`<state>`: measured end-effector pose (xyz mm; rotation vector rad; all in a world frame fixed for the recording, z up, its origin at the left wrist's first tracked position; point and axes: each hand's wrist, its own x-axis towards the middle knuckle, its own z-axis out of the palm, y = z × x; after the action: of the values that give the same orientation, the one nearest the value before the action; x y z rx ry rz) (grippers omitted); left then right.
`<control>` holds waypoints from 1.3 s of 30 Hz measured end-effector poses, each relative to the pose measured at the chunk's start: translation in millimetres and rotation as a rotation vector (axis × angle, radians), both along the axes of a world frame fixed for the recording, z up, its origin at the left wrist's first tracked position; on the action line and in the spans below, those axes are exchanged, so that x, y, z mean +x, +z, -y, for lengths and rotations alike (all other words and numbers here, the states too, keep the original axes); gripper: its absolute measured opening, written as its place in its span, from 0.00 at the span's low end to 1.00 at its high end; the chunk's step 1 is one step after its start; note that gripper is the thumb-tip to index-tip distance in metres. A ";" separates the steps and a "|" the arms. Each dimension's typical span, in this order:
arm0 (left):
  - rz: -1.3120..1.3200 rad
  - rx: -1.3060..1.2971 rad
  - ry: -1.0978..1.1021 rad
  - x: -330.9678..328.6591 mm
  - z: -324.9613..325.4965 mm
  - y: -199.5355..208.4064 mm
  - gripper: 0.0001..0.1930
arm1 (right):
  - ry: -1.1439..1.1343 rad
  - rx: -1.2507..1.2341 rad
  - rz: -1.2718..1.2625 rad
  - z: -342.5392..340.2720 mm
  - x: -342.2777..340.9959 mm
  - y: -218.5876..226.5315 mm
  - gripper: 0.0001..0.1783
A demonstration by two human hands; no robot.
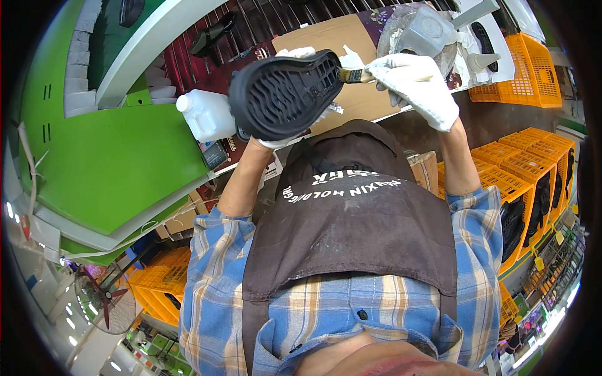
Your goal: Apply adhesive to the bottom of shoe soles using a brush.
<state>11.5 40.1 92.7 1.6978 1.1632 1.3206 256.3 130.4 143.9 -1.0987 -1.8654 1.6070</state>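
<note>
A black rubber shoe sole (282, 97) with wavy ridges and a raised rim is held up over the bench. Behind it is my left hand (274, 143), in a white glove and closed on the sole; most of its fingers are hidden. My right hand (414, 84), also white-gloved, pinches the handle of a flat brush (355, 76). The brush's bristles reach the narrow right end of the sole, at its inner edge. Below both lies a flat piece of brown cardboard (364, 109).
A white plastic jug (207, 114) stands left of the sole. At the right are a translucent container (427, 31) in plastic wrap and a white squeeze bottle (484, 61). A dark shoe part (213, 34) lies on metal rollers. Orange crates (523, 72) stand at the right.
</note>
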 end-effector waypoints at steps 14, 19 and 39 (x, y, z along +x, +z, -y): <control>-0.123 0.354 -0.021 4.6 -16.0 -16.8 0.19 | -0.052 -0.051 -0.082 9.1 -1.3 3.9 0.11; -0.231 0.412 0.035 2.5 -19.9 -18.3 0.20 | -0.035 -0.014 -0.045 17.5 -2.6 8.2 0.12; -0.427 0.642 0.174 -8.7 -35.0 -25.8 0.24 | 0.084 -0.242 -0.132 42.4 -0.1 13.2 0.11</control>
<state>2.9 75.1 66.9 2.4799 1.2148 1.6013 256.2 88.1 157.1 -0.9933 -1.6855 1.9441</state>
